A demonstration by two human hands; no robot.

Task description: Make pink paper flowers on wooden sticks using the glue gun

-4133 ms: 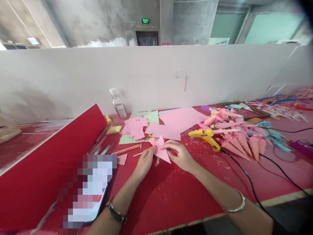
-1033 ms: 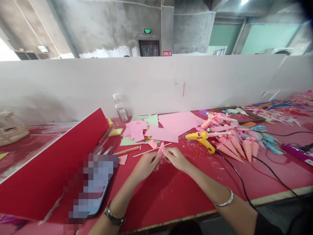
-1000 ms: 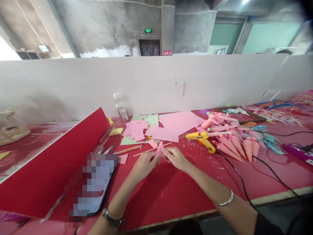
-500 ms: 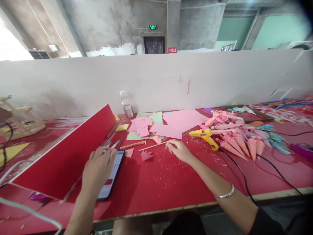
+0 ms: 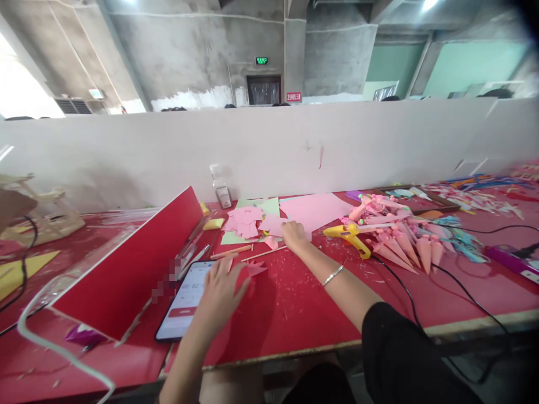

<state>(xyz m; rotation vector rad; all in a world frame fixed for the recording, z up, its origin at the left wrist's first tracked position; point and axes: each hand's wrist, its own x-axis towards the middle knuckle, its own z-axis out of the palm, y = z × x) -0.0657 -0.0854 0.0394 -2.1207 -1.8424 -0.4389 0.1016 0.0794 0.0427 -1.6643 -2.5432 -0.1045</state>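
Observation:
My left hand hovers by the right edge of a lit phone, thumb apart and fingers stretched. Its fingertips are close to a small pink folded paper with pointed edges, partly covered by the hand. My right hand has reached the pink paper sheet with its fingers curled; what they grip, if anything, is hidden. Just below it lies a thin wooden stick. A small pink paper cone rests left of that hand, near cut pink pieces.
Right of my hands lie a yellow glue gun with a black cord and a pile of pink paper cones. A red board leans at the left. A clear bottle stands by the white partition.
My left hand has moved right, off the phone, towards the folded pink paper. My right hand has moved forward onto the pink sheet. The camera view has shifted slightly.

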